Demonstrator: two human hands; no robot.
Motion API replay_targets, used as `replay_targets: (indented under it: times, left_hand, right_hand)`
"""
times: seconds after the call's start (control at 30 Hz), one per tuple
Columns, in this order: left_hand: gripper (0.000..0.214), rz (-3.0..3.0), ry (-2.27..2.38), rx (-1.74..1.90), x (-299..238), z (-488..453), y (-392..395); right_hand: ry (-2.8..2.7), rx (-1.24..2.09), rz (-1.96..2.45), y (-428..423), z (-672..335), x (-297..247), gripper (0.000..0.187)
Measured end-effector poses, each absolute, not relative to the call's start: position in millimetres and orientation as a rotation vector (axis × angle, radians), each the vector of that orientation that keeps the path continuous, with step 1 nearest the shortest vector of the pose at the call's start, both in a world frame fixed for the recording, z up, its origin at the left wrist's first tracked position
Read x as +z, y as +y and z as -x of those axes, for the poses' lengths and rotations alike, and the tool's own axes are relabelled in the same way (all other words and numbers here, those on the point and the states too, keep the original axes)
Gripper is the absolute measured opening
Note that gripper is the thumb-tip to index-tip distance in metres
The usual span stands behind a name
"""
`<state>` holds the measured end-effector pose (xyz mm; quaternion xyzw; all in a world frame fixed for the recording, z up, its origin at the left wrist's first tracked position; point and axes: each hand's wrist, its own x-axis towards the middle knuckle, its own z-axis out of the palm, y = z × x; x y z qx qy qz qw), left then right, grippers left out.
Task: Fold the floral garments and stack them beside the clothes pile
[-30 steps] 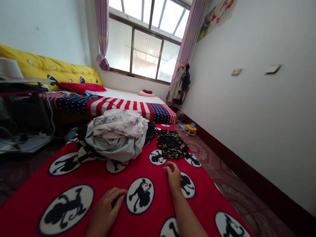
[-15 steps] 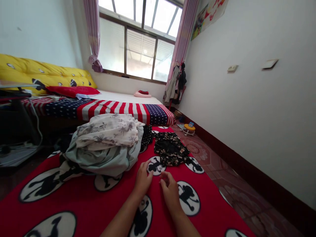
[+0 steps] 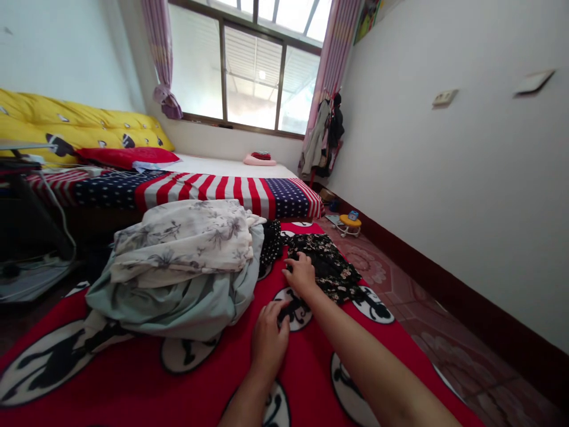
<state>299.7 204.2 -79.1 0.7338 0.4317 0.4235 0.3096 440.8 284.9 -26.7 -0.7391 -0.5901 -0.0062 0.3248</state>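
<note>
In the head view, the right hand (image 3: pixel 301 274) lay with fingers spread on the near edge of one dark flowered garment (image 3: pixel 326 267), gripping nothing. The left hand (image 3: pixel 269 338) rested flat and open on the red blanket (image 3: pixel 146 385), just beside one heap of pale clothes (image 3: pixel 182 267). Bare tiled floor (image 3: pixel 422 320) ran along the blanket's right edge to the wall.

left hand (image 3: pixel 268 339) flat, palm down | right hand (image 3: pixel 300 274) extended, fingers curled
</note>
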Motion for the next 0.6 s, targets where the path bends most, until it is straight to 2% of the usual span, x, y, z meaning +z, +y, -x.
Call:
replay_targets:
  times: [0.13,0.27,0.37,0.5,0.6]
  left_hand:
    - [0.03,-1.939,1.111,1.117,-77.9,-299.5,203.6]
    - [0.029,-1.957,1.083,1.109,-74.5,-299.7,201.1]
    - [0.026,-1.973,1.091,1.086,-72.4,-299.9,200.0]
    - [0.027,-1.985,1.099,1.083,-72.7,-299.9,200.2]
    - [0.026,-1.989,1.098,1.079,-74.1,-299.8,201.1]
  right_hand:
    - [-1.508,-0.03,1.902,294.5,-447.0,-20.5,0.022]
    - [-1.405,-0.089,1.76,265.6,-465.4,-13.9,0.035]
    - [-1.217,0.051,1.596,234.0,-482.7,-25.2,0.037]
    - [-1.159,0.269,1.646,205.3,-501.6,-43.8,0.029]
    - [-1.223,0.19,1.706,200.4,-507.3,-39.7,0.021]
